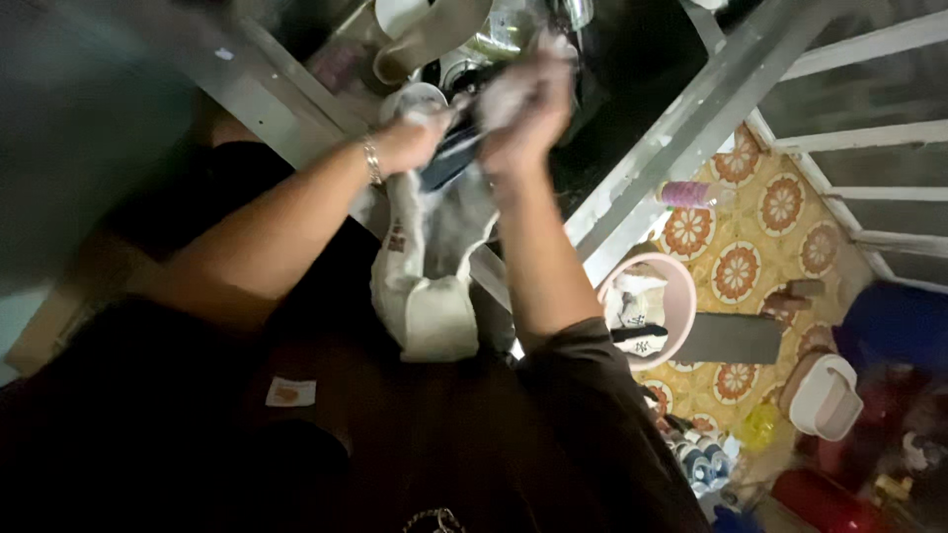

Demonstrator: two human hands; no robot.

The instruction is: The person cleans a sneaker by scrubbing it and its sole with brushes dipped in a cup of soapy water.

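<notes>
Holding a soft, wet cloth of white and grey fabric [434, 266], both hands are bunched up close together above a dark sink [632, 59]. The left hand [415, 138] is gripping the top of the cloth, and a thin shiny bracelet [372, 160] is sitting on that wrist. The right hand [528, 104] is closed tight around the cloth too, and it is looking white and soapy. The cloth is hanging down long between the two arms, in front of the person's black shirt [395, 434]. It is looking crumpled and folded, with a small dark mark near its left edge and a dark blue part up by the fingers. In the sink, pale cups and dishes [415, 39] are lying blurry behind the hands. On the right, a round pink plastic basin [681, 296] with clothes in it is sitting on the yellow patterned floor [780, 207].
</notes>
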